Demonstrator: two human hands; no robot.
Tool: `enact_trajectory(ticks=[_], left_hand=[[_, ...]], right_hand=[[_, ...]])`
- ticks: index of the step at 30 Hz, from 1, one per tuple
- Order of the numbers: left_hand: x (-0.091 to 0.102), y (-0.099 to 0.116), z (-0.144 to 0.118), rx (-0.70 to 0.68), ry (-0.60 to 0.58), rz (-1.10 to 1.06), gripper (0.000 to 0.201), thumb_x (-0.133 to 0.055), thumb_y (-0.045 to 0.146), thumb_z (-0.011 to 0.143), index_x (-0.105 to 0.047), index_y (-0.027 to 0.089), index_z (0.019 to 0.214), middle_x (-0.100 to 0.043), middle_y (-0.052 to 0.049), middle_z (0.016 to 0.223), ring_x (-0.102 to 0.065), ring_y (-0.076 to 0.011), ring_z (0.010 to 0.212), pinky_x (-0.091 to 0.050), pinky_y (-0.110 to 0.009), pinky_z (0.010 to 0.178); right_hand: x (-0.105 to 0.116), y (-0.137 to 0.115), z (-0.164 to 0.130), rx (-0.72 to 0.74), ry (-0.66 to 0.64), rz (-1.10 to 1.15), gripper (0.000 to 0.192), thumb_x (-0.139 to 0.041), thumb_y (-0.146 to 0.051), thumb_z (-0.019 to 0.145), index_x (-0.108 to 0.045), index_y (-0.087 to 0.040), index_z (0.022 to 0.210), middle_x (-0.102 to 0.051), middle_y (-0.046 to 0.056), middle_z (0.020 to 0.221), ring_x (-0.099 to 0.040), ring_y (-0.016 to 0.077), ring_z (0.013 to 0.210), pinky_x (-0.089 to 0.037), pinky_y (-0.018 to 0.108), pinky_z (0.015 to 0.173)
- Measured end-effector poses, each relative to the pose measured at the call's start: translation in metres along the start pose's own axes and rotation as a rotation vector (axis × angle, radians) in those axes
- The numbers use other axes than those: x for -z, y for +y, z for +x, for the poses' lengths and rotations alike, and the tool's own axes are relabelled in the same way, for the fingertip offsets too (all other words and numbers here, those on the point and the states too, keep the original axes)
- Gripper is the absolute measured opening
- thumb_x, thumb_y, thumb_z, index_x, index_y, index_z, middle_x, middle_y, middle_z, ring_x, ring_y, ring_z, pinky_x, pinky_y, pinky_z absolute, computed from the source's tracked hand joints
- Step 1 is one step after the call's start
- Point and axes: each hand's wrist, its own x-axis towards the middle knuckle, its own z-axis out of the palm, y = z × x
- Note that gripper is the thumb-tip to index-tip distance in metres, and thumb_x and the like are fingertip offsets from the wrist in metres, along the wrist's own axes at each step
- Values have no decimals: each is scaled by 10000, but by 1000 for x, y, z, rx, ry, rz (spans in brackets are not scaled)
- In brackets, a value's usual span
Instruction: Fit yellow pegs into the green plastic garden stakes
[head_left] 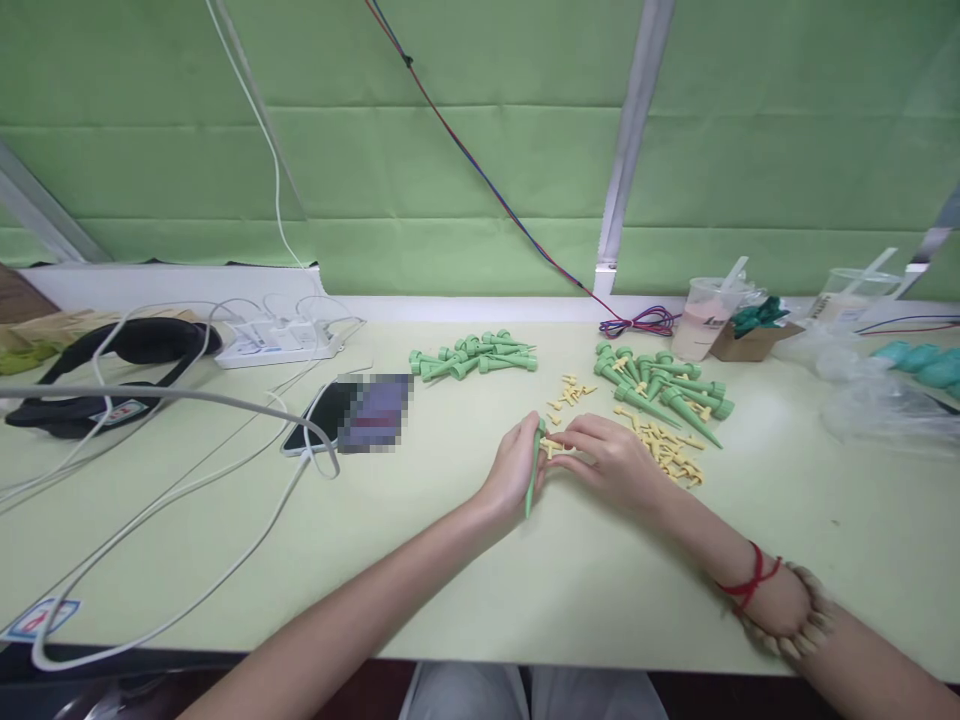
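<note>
Far left edge of worktop (pixel 450 590): black strap-like headset (pixel 112 375), white power strip (pixel 274 342) near the back edge, white cables (pixel 187 500) trailing toward the front-left corner. Phone (pixel 330 415) lies mid-left, screen blurred out.

Behind centre: tidy pile of green spikes (pixel 472 357), lying on their sides. These look like finished units, though I can't see whether each has an insert.

Centre, near the front half: left hand (pixel 514 468), fingers curled around a single green spike (pixel 533 470), held roughly upright with the tip down by the worktop. Right hand (pixel 611 460) is touching it from the other side, fingers pinched on a small yellow peg (pixel 553 447) at the spike's upper end. Looks like the peg is being fitted into the spike; seating not confirmed.

Right of the hands: second pile of green spikes (pixel 664 390), looser, mixed with scattered yellow pegs (pixel 671 455); a few more pegs (pixel 568 392) sit between the two piles. Judging by that, a fair share is done and a similar share is left.

Back right: plastic cup with drink (pixel 705 318), cardboard box (pixel 754 338), second cup (pixel 851 295), clear plastic bags (pixel 877 400) with teal items at the right edge, cut off.

Hard to make out: the peg/spike joint, hidden by fingers. Right wrist carries red string and a bead bracelet (pixel 787 615).
</note>
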Motion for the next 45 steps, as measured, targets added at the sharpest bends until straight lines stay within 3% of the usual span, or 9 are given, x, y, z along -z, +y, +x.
enact_trajectory(ticks=[5,9,16,19,23,26,31,39,45], left_hand=[[-3,4,-7,-123,8,94,313,-416,443,810,-382,195,624,-302,75,445,-302,-71,377,-249,-189,381],[-3,6,-9,-229,14,199,311,-418,458,821,-429,181,681,-302,72,507,-299,-70,432,-258,-193,424],[3,-4,-10,-441,-41,311,300,-409,462,840,-459,185,735,-377,46,611,-313,-81,526,-289,-198,505],[2,-5,-9,-430,-59,299,300,-401,469,842,-468,188,763,-380,48,596,-325,-83,517,-292,-198,495],[-2,-3,-8,-265,-66,115,324,-380,486,839,-434,190,719,-363,59,533,-340,-78,459,-290,-187,444],[-4,3,-7,-148,-12,31,308,-353,473,844,-437,198,732,-316,77,458,-300,-76,380,-259,-183,387],[-1,7,-4,-104,-30,64,373,-321,500,842,-372,203,622,-290,76,370,-280,-79,315,-251,-196,352],[4,-3,-1,-74,-134,149,506,-277,656,791,-371,206,580,-274,66,318,-234,-79,289,-183,-209,337],[0,0,-10,-251,-83,188,505,-279,624,814,-439,191,609,-353,43,425,-322,-99,410,-280,-223,445]], right_hand=[[0,-1,2,120,31,-138,261,-418,-296,907,-609,-132,837,-575,58,687,-487,152,627,-378,269,581],[2,-9,2,65,26,-80,325,-354,-292,924,-548,-148,705,-524,59,664,-451,161,645,-359,276,592],[-2,-25,7,-599,-156,796,471,-293,-518,888,-303,-196,544,-298,-36,527,-320,105,493,-306,250,500],[-3,-26,10,-755,-270,1117,512,-293,-620,837,-247,-208,535,-206,-60,513,-252,84,441,-281,239,445],[3,-23,8,-603,-173,665,455,-344,-520,873,-442,-176,593,-386,-19,549,-392,113,530,-333,248,526],[8,-18,5,-423,-58,284,254,-484,-426,849,-545,-180,866,-539,24,735,-496,142,665,-386,253,591],[10,-5,4,-101,11,45,215,-450,-320,895,-567,-189,1020,-617,75,918,-576,169,817,-450,270,682],[17,1,7,66,33,11,214,-388,-228,919,-589,-155,931,-599,86,786,-554,165,733,-449,273,645],[15,-8,7,-100,83,243,194,-451,-274,877,-522,-183,721,-511,41,671,-481,150,646,-400,268,582]])
